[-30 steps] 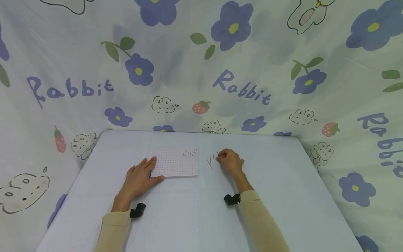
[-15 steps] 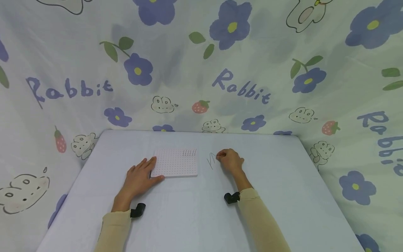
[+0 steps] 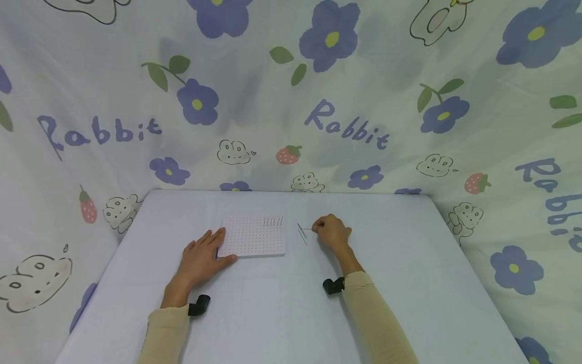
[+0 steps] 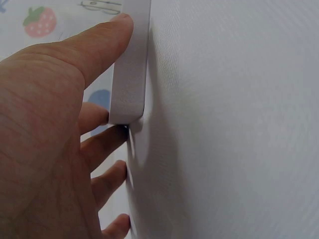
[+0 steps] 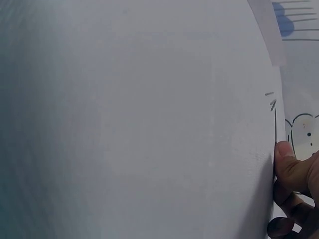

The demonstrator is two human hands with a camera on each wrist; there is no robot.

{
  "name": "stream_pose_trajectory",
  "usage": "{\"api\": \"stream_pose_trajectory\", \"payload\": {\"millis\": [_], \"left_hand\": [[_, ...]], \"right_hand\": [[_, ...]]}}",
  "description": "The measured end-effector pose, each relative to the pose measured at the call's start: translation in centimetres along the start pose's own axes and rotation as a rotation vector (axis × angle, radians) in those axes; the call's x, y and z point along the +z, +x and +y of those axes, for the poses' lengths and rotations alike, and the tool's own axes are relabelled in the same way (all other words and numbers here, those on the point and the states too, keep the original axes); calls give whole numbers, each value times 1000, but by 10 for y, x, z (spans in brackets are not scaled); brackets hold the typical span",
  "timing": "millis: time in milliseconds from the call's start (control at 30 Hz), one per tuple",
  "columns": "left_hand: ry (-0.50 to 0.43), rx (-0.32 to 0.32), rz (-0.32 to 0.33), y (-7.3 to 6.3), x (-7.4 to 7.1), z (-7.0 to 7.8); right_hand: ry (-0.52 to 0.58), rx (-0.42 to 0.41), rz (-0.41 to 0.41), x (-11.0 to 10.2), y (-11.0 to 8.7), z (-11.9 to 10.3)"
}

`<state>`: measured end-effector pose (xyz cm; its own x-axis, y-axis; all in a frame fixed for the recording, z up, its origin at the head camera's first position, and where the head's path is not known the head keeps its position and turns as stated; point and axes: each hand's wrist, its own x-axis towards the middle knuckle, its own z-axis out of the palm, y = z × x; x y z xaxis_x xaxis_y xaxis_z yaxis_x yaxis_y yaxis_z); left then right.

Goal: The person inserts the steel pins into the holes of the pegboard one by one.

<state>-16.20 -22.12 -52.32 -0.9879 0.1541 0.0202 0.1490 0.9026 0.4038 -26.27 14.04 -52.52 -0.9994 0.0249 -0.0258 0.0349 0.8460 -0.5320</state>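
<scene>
A white board (image 3: 254, 240) dotted with a grid of small holes lies on the table, and several thin dark sticks (image 3: 273, 221) stand in its far right corner. My left hand (image 3: 200, 258) rests at the board's near left corner, fingers extended along the left side. Its thumb touches the near side wall (image 4: 130, 74). Right of the board, my right hand (image 3: 333, 232) pinches one end of a thin dark stick (image 5: 275, 122) between thumb and fingertips, low over the table. That stick points left, toward loose thin sticks (image 3: 301, 233) lying slanted on the tabletop.
The white-covered table (image 3: 282, 313) meets a hanging cloth (image 3: 254, 101) printed with flowers and rabbits at its back and sides. Each wrist carries a small black camera (image 3: 199, 305).
The stick at my right fingertips has swung from pointing away to pointing left, and the loose sticks now lie closer together. My left hand and the board have stayed put.
</scene>
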Motion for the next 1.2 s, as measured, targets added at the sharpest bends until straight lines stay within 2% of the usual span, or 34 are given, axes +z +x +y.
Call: {"api": "stream_pose_trajectory", "payload": {"millis": [367, 733, 1033, 1200], "left_hand": [[15, 10, 9, 0, 1, 1], [12, 9, 15, 0, 1, 1], [4, 4, 3, -1, 2, 0], [11, 4, 4, -1, 2, 0]], "right_hand": [[-30, -26, -52, -4, 1, 2], [-69, -40, -9, 1, 0, 3], [-61, -44, -51, -3, -1, 4], [-38, -60, -49, -3, 0, 5]]}}
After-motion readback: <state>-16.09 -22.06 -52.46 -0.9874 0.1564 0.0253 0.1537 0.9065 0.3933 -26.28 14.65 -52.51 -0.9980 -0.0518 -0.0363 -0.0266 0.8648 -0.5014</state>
